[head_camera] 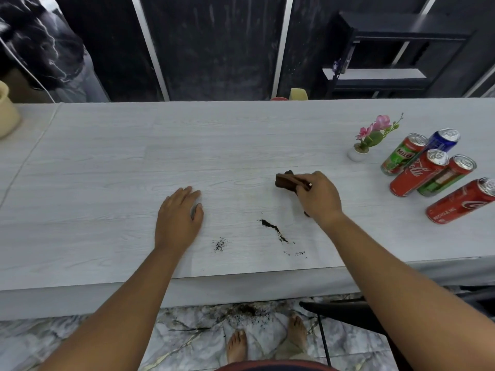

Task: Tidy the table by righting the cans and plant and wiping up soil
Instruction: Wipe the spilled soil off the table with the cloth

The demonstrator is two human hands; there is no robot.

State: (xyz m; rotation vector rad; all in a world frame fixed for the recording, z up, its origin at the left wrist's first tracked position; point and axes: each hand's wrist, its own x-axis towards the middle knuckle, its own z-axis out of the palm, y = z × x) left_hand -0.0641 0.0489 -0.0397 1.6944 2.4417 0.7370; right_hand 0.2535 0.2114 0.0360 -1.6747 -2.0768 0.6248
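My right hand (318,195) grips a brown cloth (285,181) on the white table (107,162), just above a dark streak of soil (274,229). A smaller soil patch (220,245) lies to its left, and a few specks (300,253) sit near the front edge. My left hand (180,216) rests flat on the table, fingers straight. At the right stands a small white pot with pink flowers (360,151), upright. Beside it several cans stand upright: a Milo can (401,155), a blue can (443,140), a red cola can (417,174), a green can (446,176) and another red can (462,202).
A cream pot (6,113) stands at the table's far left. Soil is scattered on the marble floor (246,310) below the front edge, near my bare feet. A black chair (345,310) stands at the lower right. Dark shelving (388,57) is behind the table.
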